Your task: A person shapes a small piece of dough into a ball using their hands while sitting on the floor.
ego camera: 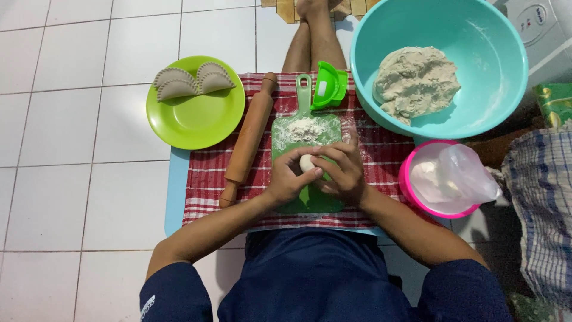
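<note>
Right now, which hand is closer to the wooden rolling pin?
Left. The left hand cups the dough ball just beside the rolling pin; the right hand sits farther away, on the ball's other side.

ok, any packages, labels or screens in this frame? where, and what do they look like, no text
Clear plastic bag: in the pink bowl at right, crumpled, white powder inside.
Green packet: far right edge, glossy, green and yellow print, cut off by the frame.
White appliance: top right corner, small printed mark on its panel.
No screens or signs.
</note>
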